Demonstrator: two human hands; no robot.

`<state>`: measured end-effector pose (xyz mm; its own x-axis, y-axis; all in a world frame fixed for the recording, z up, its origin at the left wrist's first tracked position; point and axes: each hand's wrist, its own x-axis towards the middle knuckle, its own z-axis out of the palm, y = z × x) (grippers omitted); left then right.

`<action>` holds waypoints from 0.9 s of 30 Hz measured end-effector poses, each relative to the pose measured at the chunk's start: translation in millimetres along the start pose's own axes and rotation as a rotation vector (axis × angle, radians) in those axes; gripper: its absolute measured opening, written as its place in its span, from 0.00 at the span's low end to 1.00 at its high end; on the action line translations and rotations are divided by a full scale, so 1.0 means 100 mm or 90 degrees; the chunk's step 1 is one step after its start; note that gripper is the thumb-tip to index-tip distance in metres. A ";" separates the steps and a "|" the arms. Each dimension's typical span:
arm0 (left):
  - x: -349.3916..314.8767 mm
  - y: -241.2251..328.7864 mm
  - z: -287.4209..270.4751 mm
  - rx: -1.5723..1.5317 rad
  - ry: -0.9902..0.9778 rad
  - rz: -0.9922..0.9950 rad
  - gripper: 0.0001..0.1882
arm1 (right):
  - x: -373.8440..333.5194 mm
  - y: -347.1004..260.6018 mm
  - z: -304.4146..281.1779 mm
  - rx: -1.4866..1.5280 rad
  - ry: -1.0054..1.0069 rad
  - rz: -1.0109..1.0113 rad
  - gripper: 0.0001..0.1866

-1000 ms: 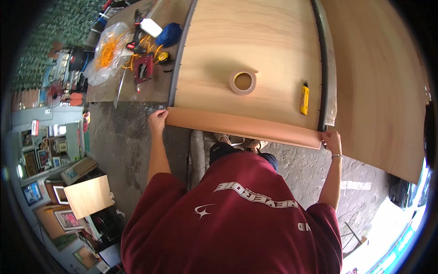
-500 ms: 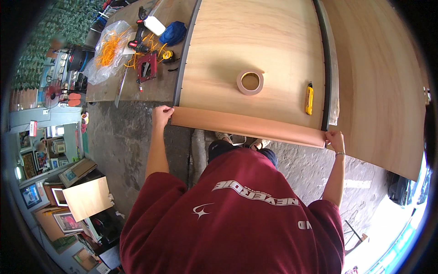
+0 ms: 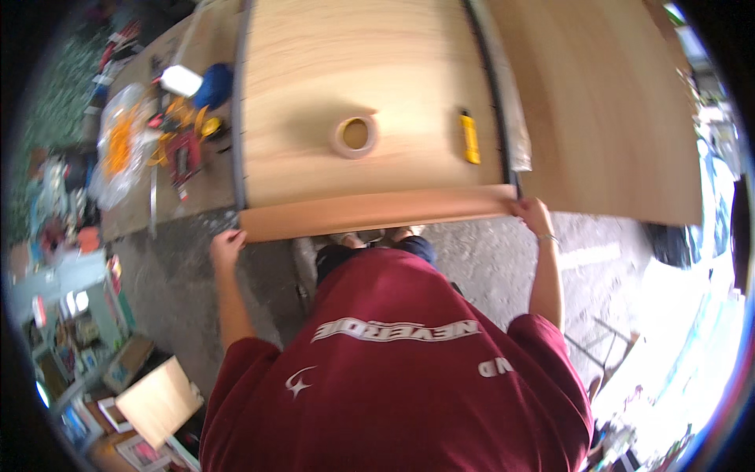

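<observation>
A strip of brown tape (image 3: 377,211) is stretched across the near end of a framed wooden panel (image 3: 314,71). My left hand (image 3: 227,245) pinches the strip's left end, just off the panel's near left corner. At the other end, my right hand (image 3: 534,215) has its fingers closed on the strip beside the right corner. A roll of brown tape (image 3: 340,144) lies on the panel, and a yellow utility knife (image 3: 469,138) rests to its right. Dark edging (image 3: 238,118) runs along the panel's long sides.
On the bench to the left are a white bottle (image 3: 182,81), a blue cloth item (image 3: 213,86), a dark red tool (image 3: 185,154) and orange cord in clear plastic (image 3: 118,149). A large plywood sheet (image 3: 605,118) lies to the right. Boards and picture frames (image 3: 160,400) stand lower left.
The whole view has shifted, so the panel and bench appear further left, with some blur. My left hand has drawn slightly outward and nearer from the corner; both hands still hold the strip.
</observation>
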<state>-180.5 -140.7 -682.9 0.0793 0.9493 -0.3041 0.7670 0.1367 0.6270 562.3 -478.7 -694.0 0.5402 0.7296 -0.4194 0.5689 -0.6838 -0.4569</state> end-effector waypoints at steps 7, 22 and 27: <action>-0.04 0.03 -0.02 0.053 -0.018 0.014 0.14 | -0.18 -0.07 0.01 0.082 0.003 0.054 0.12; -0.80 1.47 1.29 0.055 0.174 0.377 0.09 | 0.44 -1.09 0.08 0.129 0.299 -0.093 0.16; -0.96 2.74 1.93 0.115 -0.052 0.652 0.07 | 1.19 -1.69 0.75 -0.131 0.300 -0.005 0.27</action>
<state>145.3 -249.3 -620.3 0.7834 0.5641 0.2610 0.3918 -0.7742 0.4971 484.1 -275.5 -725.0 0.7295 0.6839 0.0040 0.6585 -0.7008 -0.2745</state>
